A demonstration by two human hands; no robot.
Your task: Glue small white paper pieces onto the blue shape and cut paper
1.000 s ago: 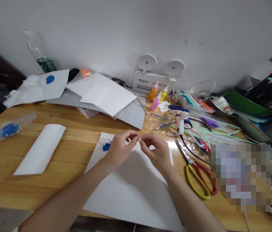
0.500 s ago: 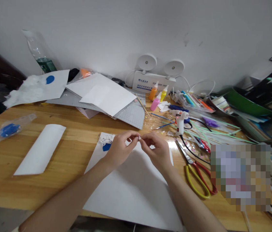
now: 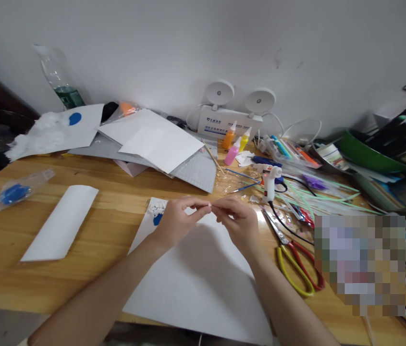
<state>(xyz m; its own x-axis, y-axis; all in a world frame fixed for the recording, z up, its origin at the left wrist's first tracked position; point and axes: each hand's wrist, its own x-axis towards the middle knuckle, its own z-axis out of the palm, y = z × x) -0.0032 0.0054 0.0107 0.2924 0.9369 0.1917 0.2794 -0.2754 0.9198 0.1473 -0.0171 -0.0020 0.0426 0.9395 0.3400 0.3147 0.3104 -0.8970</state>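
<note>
Between my two hands is a tiny white piece (image 3: 210,205), too small to name, perhaps a scrap like the torn bits nearby. My left hand (image 3: 181,218) pinches it between thumb and forefinger. My right hand (image 3: 237,218) meets it from the other side, its fingertips pressed together at the piece. Both hands hover over a large white sheet of paper (image 3: 203,288). On the sheet's far left corner lie small white crumbs (image 3: 157,207) and a blue patch (image 3: 157,219), partly hidden by my left hand.
Scissors (image 3: 292,259) with red and yellow handles lie right of the sheet, near a white glue gun (image 3: 269,182). Left are a folded white paper (image 3: 62,223) and a bag of blue material (image 3: 15,193). Small paint bottles (image 3: 231,151) stand behind.
My right hand's fingers have turned and closed in further over the white piece. My left hand has shifted slightly, covering a little more of the blue patch.
</note>
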